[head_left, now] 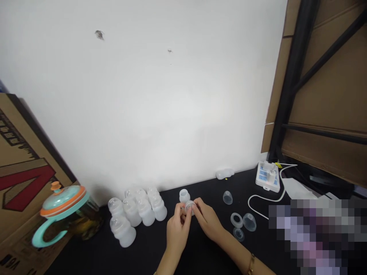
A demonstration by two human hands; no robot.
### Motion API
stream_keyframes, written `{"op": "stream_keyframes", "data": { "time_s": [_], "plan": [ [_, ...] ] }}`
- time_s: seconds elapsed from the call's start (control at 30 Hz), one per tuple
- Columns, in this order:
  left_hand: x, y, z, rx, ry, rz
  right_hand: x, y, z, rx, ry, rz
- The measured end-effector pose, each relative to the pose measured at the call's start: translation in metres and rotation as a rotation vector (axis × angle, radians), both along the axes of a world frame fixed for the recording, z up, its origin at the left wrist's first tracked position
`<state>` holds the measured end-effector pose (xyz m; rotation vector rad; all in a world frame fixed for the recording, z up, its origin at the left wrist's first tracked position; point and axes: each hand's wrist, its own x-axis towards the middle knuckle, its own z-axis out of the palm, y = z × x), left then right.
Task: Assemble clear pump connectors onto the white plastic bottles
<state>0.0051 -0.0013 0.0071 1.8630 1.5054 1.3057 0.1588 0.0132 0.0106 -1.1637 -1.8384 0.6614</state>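
translucent bottle part (190,207), pinched, between left hand (177,226) and right hand (207,218)

Probably a storeroom's work corner: printed cardboard carton (17,149), black metal rack (296,65) against brown cardboard (335,84), baby bottles (146,214) grouped on a black tabletop (143,255)
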Motion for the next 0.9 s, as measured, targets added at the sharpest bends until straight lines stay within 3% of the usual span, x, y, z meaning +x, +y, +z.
{"op": "stream_keyframes", "data": {
  "time_s": [0.4, 0.9],
  "plan": [
    [-0.0009, 0.0013, -0.0066, -0.066, -0.081, -0.072, -0.0009, 0.0003, -0.002, 0.03, -0.035, 0.023],
    [-0.003, 0.0005, -0.006, -0.052, -0.049, -0.067, -0.002, 0.0008, -0.0072, 0.046, -0.073, 0.018]
  ]
}}
